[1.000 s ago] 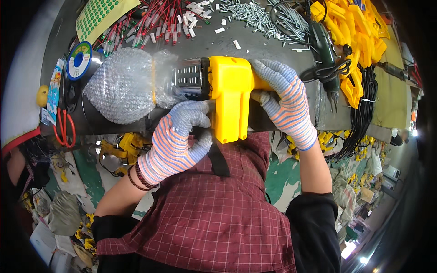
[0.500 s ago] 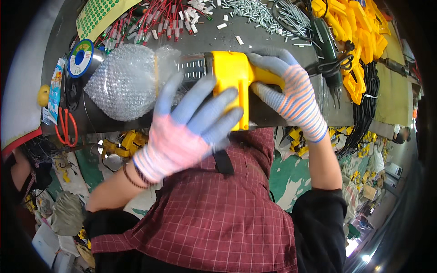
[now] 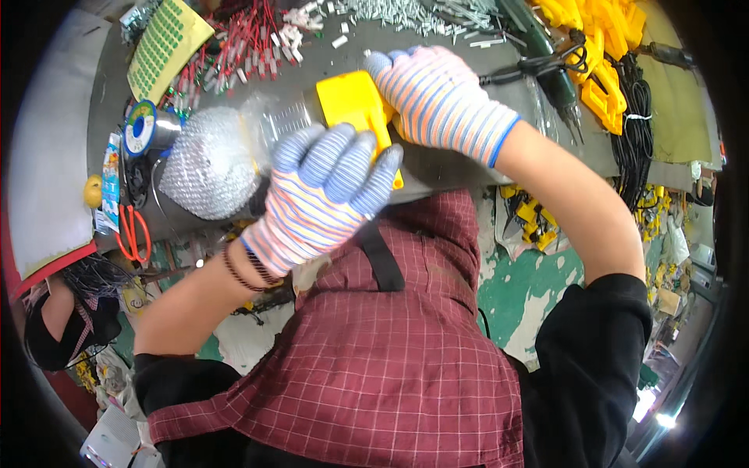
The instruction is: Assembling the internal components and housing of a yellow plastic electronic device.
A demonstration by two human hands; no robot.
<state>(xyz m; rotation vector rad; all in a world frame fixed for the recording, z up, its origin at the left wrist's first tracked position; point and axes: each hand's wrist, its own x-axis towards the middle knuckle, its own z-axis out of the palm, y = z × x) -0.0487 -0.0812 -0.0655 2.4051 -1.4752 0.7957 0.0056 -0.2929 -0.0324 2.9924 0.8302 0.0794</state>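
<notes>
A yellow plastic tool housing [image 3: 347, 97] with a slotted grey metal section [image 3: 290, 121] lies tilted above the bench. Bubble wrap [image 3: 211, 168] covers its left end. My left hand [image 3: 320, 187], in a striped glove with grey-blue fingertips, bends its fingers over the housing's lower side; the thumb is hidden. At the housing's right, my gloved right hand [image 3: 441, 97] covers the handle, with only a bit of yellow showing beneath. Its fingers are curled together, and a tiny bright tip shows at the fingertips. What they pinch cannot be made out.
Loose screws [image 3: 398, 15] and red-wired parts [image 3: 253, 39] lie at the back. A solder spool [image 3: 140, 127] and red-handled scissors [image 3: 134, 235] are at left. At right lie a dark green electric screwdriver [image 3: 550, 78], yellow housings [image 3: 601, 93] and black cables [image 3: 633, 156].
The housing has shifted left and tilted. My right hand has turned over the handle, fingertips farther up. My left hand's spread fingers have drawn in over the housing.
</notes>
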